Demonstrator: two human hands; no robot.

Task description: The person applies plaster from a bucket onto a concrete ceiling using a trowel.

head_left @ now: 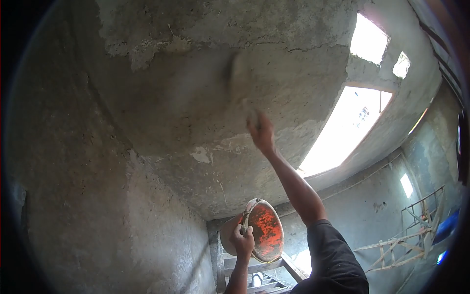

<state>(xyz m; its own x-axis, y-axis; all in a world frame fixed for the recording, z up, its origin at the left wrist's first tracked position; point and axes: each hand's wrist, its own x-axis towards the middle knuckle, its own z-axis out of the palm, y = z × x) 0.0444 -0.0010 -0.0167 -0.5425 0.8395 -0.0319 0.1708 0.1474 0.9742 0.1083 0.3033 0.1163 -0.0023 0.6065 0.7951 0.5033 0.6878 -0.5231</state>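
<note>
My right hand [261, 132] is raised to the concrete ceiling [205, 98] and grips the handle of a trowel [240, 81], which is blurred by motion against the wet grey plaster. My left hand [242, 241] holds the rim of an orange pan [264, 230] at chest height; the pan is tilted toward me and smeared with grey mortar inside.
A rough plastered wall [98, 206] runs down the left. Bright window openings [350, 130] sit high on the right wall. A wooden frame of slats [401, 245] leans at the right. Below me lie wooden scaffold planks [264, 279].
</note>
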